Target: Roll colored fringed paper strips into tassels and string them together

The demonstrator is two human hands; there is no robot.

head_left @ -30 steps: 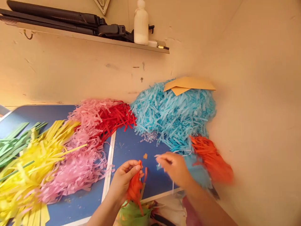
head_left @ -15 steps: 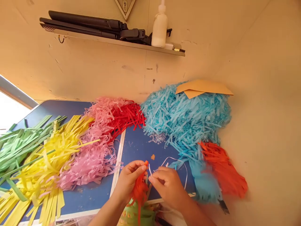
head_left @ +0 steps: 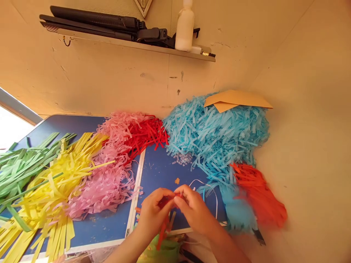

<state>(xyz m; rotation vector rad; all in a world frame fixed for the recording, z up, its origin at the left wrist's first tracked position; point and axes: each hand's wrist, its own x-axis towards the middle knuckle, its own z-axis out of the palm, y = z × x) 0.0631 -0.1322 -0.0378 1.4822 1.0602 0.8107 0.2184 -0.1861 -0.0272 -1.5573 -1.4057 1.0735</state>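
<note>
My left hand (head_left: 154, 209) is closed on an orange-red paper tassel (head_left: 163, 230), whose strips hang below the palm over the table's front edge. Fingertips of my right hand (head_left: 193, 209) meet those of the left at the tassel's top and are pinched together there. A white cord (head_left: 216, 201) loops over the blue table (head_left: 161, 171) from beside my right hand. Its end is mostly hidden by the fingers, with just a pale bit showing between them.
Light blue paper strips (head_left: 216, 135) are heaped at the back right under a folded orange paper (head_left: 238, 99). An orange-red bundle (head_left: 263, 197) lies right. Pink (head_left: 106, 190), yellow (head_left: 60, 175) and green strips (head_left: 24, 171) spread left. A wall shelf (head_left: 131, 44) holds a white bottle (head_left: 184, 31).
My right hand has moved left to meet my left hand, bringing the cord's end to the tassel's top. The fingertips now touch. The view has shifted slightly.
</note>
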